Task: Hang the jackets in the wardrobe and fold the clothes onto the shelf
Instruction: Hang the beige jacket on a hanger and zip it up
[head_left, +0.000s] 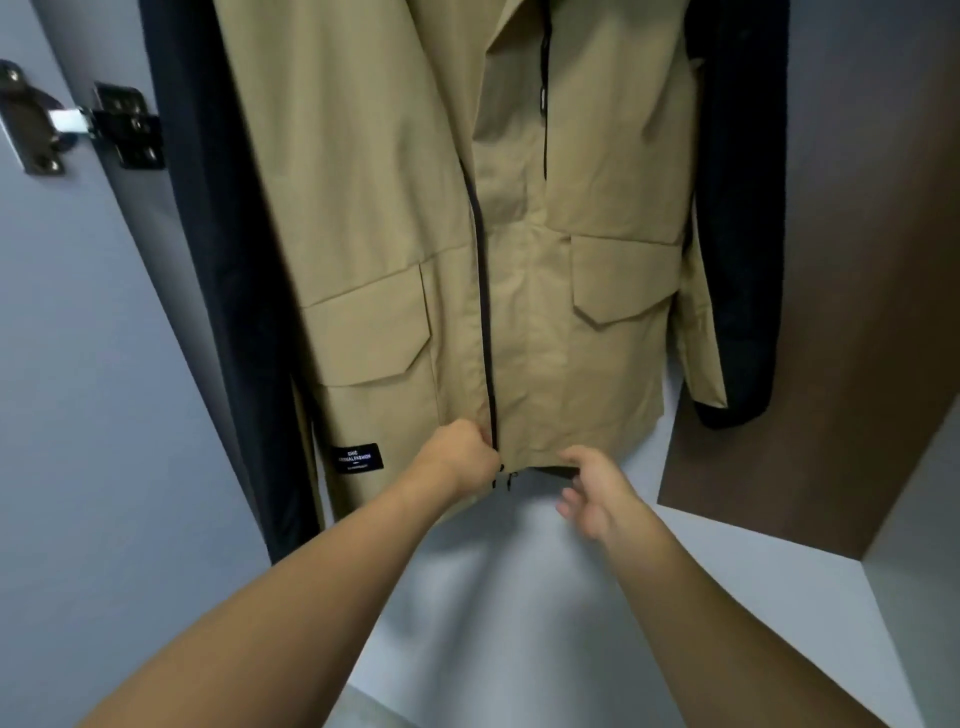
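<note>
Your single head view looks forward and slightly down, close into the wardrobe (810, 415); the hanging jacket (395, 218) fills the upper frame, your forearms entering from below.

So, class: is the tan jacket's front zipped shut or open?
Open, at least higher up: the tan jacket has front edges that part there. Near the hem, cannot tell.
</note>
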